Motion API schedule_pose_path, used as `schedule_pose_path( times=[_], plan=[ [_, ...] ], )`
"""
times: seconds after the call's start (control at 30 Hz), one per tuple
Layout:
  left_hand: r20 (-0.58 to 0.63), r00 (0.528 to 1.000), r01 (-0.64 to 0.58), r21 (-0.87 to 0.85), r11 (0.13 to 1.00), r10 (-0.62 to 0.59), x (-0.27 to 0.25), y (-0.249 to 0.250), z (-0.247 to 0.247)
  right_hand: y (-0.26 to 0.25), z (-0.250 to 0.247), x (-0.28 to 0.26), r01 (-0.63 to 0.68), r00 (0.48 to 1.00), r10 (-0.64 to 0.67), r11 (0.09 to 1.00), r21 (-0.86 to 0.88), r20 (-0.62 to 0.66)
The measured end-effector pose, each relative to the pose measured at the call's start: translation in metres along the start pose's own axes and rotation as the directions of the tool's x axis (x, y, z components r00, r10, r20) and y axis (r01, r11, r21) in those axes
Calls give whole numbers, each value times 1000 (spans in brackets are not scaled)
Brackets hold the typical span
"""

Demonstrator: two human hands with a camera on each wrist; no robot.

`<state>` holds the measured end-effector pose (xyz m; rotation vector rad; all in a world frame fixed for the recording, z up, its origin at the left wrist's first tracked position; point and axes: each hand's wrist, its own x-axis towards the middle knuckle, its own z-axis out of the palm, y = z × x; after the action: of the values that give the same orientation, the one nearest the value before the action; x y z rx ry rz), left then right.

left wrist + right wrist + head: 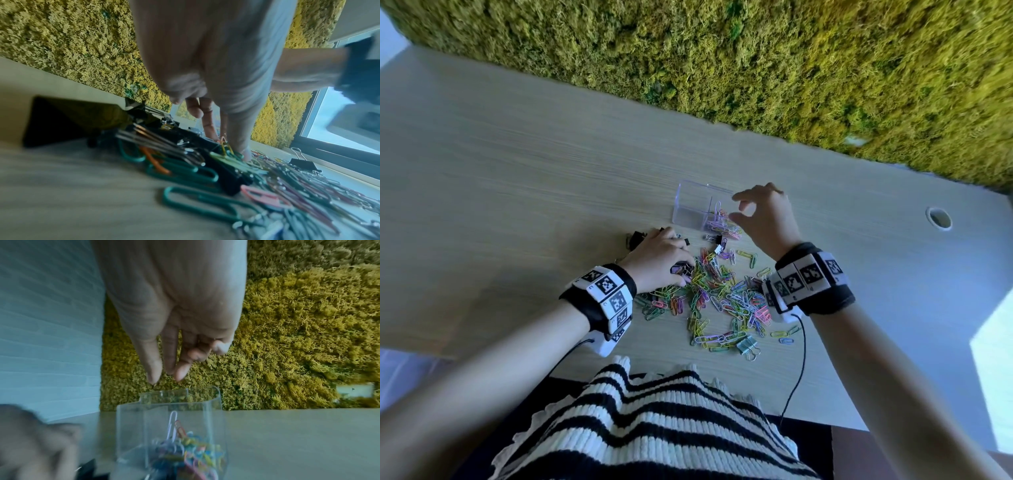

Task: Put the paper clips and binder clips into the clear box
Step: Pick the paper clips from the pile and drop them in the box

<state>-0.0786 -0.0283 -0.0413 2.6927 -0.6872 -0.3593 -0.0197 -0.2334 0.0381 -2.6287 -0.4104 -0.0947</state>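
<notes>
pale wood surface point(551, 164), mossy wall point(791, 61) | clear box point(693, 205) part full of colourful paper clips point(722, 294) | right hand point(767, 216) loose, holds nothing | left hand point(661, 257) on black binder clips point(635, 238), grip unclear

table point(524, 164): pale wood | on it: clear box point(693, 205), paper clips point(722, 294) (loose heap), binder clips point(748, 346)

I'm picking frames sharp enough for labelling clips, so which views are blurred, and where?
Head view: mostly sharp, the loose paper clips readable, edges bent by the wide lens. Left wrist view: the left hand and the nearest clips are soft, the table smeared. Right wrist view: the right hand and moss wall are fairly clear; the clear box and its clips are blurred.
</notes>
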Motion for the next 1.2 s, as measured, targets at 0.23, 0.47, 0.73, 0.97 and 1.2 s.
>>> schedule_pose_path(
  times=[0.23, 0.47, 0.73, 0.97, 1.2],
  plan=[
    [-79, 997, -18, 9, 1000, 19, 1, -3, 4, 21, 18, -75, -52, 890, 113, 988, -148, 442],
    [-110, 993, -35, 12, 999, 36, 0, -2, 4, 17, 43, -95, 130, 879, 58, 926, -355, 473],
    [-109, 994, -18, 23, 1000, 20, -1, -1, 5, 10, 59, -82, 152, 932, -48, 952, -266, 360],
    [-169, 985, -16, 15, 1000, 18, -6, -6, 7, 23, 51, -80, -128, 962, 101, 987, 95, 254],
    [46, 994, -110, 219, 970, 102, 1, 17, 0, 27, 19, -60, -126, 989, 142, 945, 301, -33]
  ],
)
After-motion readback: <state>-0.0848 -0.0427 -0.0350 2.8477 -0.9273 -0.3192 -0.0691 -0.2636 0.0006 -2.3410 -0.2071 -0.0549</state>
